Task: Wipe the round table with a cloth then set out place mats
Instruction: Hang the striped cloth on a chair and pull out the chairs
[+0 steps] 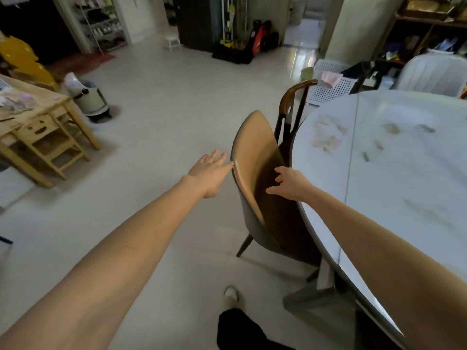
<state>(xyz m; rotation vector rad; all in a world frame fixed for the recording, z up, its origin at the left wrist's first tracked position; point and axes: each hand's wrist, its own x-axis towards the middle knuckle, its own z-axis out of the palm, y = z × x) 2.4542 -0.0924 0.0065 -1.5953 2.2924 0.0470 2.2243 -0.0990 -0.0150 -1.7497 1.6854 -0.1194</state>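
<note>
Beside round table (394, 173): empty, spread hands (211, 171) at chair (255, 157).

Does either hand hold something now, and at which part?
Nothing is held. The left hand touches the chair back edge with straight fingers; the right hand hovers open beside it.

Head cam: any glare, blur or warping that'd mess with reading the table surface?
Head view: soft sheen on the far part of the round table, brown smudges still readable; strong glare on the floor by the doorway. Wide-angle warping bends the table rim and stretches both forearms. Mild overall softness; left hand and right hand near the tan chair show clearly.
</note>
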